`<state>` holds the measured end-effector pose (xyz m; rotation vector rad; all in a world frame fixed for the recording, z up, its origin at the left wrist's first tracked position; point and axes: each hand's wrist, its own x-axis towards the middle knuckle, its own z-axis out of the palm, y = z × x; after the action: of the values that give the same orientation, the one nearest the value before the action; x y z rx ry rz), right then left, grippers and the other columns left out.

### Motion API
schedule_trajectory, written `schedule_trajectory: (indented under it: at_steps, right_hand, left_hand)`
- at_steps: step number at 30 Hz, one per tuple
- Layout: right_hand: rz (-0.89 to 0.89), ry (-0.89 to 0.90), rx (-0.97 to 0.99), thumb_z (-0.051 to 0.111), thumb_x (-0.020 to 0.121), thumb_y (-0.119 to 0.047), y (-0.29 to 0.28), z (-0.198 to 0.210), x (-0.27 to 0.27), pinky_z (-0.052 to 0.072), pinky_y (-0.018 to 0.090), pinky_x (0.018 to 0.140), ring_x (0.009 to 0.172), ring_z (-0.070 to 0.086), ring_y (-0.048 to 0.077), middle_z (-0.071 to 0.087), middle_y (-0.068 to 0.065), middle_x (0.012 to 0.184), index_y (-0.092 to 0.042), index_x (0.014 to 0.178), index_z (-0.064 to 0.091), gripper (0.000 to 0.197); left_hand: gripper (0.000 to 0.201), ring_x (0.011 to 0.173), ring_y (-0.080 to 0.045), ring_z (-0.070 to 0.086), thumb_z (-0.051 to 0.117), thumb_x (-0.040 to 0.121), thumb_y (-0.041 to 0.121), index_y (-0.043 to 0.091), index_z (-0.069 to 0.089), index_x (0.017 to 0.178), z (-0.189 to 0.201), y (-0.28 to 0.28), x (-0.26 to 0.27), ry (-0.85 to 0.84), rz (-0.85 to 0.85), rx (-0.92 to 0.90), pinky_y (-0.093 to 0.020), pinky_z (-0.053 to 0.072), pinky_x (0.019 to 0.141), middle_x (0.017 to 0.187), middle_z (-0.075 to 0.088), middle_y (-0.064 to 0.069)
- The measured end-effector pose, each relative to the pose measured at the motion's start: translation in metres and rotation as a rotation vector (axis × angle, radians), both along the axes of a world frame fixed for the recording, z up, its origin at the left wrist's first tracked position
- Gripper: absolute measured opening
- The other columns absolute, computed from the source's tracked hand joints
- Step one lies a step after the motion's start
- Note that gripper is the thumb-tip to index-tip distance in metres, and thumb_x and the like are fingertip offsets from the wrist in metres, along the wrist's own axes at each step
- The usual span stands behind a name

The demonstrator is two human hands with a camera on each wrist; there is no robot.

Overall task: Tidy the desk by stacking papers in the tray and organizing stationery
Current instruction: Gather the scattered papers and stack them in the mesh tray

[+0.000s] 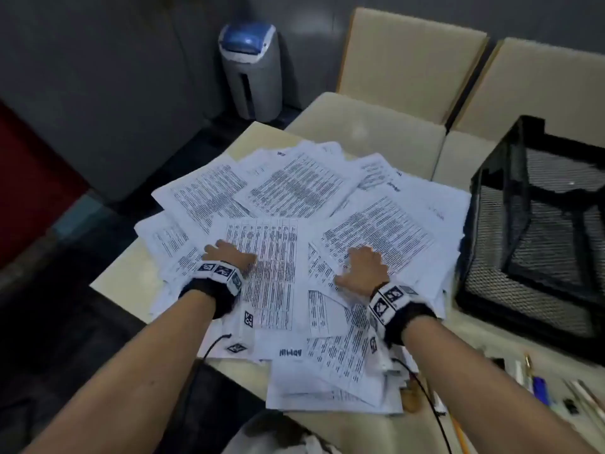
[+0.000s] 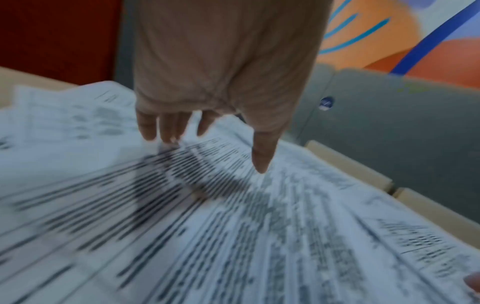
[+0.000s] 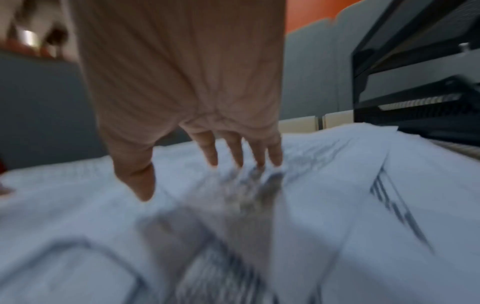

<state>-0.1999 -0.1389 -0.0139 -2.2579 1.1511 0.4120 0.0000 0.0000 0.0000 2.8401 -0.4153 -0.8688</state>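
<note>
White printed paper sheets [image 1: 294, 204] lie fanned across the beige tabletop [image 1: 114, 283] — left hand [image 1: 226, 253] and right hand [image 1: 363, 267] press flat on them, fingers spread, gripping nothing; the black mesh tray [image 1: 537, 224] stands nearer the right hand.

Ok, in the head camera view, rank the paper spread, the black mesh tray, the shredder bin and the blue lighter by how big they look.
1. Paper spread
2. Black mesh tray, cut off by the frame edge
3. Shredder bin, farther away, so true size unsure
4. Blue lighter
</note>
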Motion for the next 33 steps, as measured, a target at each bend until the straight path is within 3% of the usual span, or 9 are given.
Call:
schedule_trajectory:
  at_steps: [3, 6, 11, 15, 20, 25, 28, 31, 33]
  right_hand:
    - [0.039, 0.099, -0.104, 0.064, 0.078, -0.041, 0.008, -0.02, 0.013, 0.012, 0.061, 0.113, 0.141, 0.002, 0.047, -0.003, 0.021, 0.156, -0.011, 0.147, 0.007, 0.095]
    - [0.045, 0.111, -0.253, 0.057, 0.083, -0.028, 0.005, -0.033, 0.019, 0.034, 0.053, 0.106, 0.132, 0.025, 0.047, 0.02, 0.024, 0.147, -0.007, 0.142, 0.019, 0.074]
    - [0.125, 0.125, -0.421, 0.041, 0.089, -0.001, -0.018, -0.032, 0.011, 0.037, 0.04, 0.103, 0.12, 0.042, 0.035, 0.045, 0.019, 0.131, 0.002, 0.129, 0.04, 0.04]
    - [-0.091, -0.077, -0.173, 0.055, 0.088, -0.015, -0.028, -0.013, 0.01, 0.042, 0.043, 0.1, 0.108, 0.053, 0.036, 0.057, 0.023, 0.11, 0.006, 0.104, 0.057, 0.026]
    - [-0.462, -0.478, 0.502, 0.045, 0.09, -0.053, -0.003, 0.026, 0.041, 0.049, 0.042, 0.089, 0.09, 0.06, 0.032, 0.057, 0.029, 0.123, 0.001, 0.114, 0.053, 0.059]
    - [-0.869, -0.755, 0.889, 0.065, 0.08, -0.042, 0.003, 0.026, 0.047, 0.043, 0.03, 0.067, 0.077, 0.054, 0.021, 0.06, 0.015, 0.102, -0.01, 0.123, 0.044, 0.058]
    - [-1.03, -0.766, 0.925, 0.067, 0.084, -0.027, -0.001, 0.018, 0.04, 0.046, 0.028, 0.057, 0.059, 0.051, 0.02, 0.058, 0.009, 0.082, -0.009, 0.097, 0.055, 0.025]
    - [-1.133, -0.872, 0.893, 0.06, 0.088, -0.007, -0.013, 0.011, 0.03, 0.054, 0.04, 0.082, 0.089, 0.062, 0.033, 0.061, 0.022, 0.108, 0.001, 0.1, 0.053, 0.017]
    - [-1.256, -0.909, 0.706, 0.058, 0.087, -0.002, -0.032, 0.005, 0.018, 0.057, 0.039, 0.074, 0.087, 0.064, 0.032, 0.06, 0.024, 0.112, 0.008, 0.115, 0.049, 0.031]
  left_hand:
    - [0.111, 0.14, -0.039, 0.018, 0.063, 0.075, 0.061, -0.008, 0.01, 0.145, -0.005, 0.013, 0.008, -0.054, 0.074, 0.078, -0.047, 0.022, 0.115, 0.15, 0.016, -0.027]
    - [0.106, 0.136, -0.038, 0.027, 0.062, 0.074, 0.064, -0.01, 0.025, 0.139, -0.015, 0.021, 0.013, -0.098, 0.046, 0.105, -0.044, 0.026, 0.114, 0.145, 0.027, -0.027]
    - [0.041, 0.115, -0.038, 0.054, 0.058, 0.089, 0.014, -0.006, 0.046, 0.123, -0.009, 0.026, 0.025, -0.092, 0.105, -0.134, -0.045, 0.048, 0.093, 0.126, 0.054, -0.024]
    - [0.039, 0.118, -0.041, 0.049, 0.045, 0.093, 0.009, -0.004, 0.04, 0.13, 0.023, 0.026, 0.037, -0.257, 0.1, -0.266, -0.045, 0.042, 0.094, 0.128, 0.051, -0.027]
    - [0.035, 0.117, -0.032, 0.051, 0.047, 0.095, 0.013, -0.002, 0.045, 0.126, 0.049, 0.005, 0.039, -0.29, 0.357, -0.881, -0.022, 0.038, 0.077, 0.126, 0.055, -0.02]
    - [0.055, 0.129, -0.03, 0.044, 0.043, 0.097, 0.025, 0.002, 0.026, 0.144, 0.004, -0.031, 0.016, 0.283, 0.884, -1.089, -0.038, 0.039, 0.106, 0.149, 0.036, -0.017]
    - [0.03, 0.088, -0.025, 0.059, 0.034, 0.101, 0.025, 0.004, 0.05, 0.117, -0.024, -0.049, -0.01, 0.719, 0.963, -1.193, -0.034, 0.054, 0.072, 0.115, 0.058, -0.019]
    - [0.023, 0.069, -0.018, 0.063, 0.036, 0.101, 0.02, 0.003, 0.051, 0.106, -0.025, -0.06, -0.038, 0.924, 0.637, -0.964, -0.023, 0.051, 0.056, 0.091, 0.064, -0.015]
    - [0.029, 0.053, -0.01, 0.062, 0.039, 0.1, 0.025, 0.004, 0.058, 0.093, -0.019, -0.065, -0.041, 0.915, 0.152, -0.668, -0.017, 0.045, 0.047, 0.074, 0.066, -0.008]
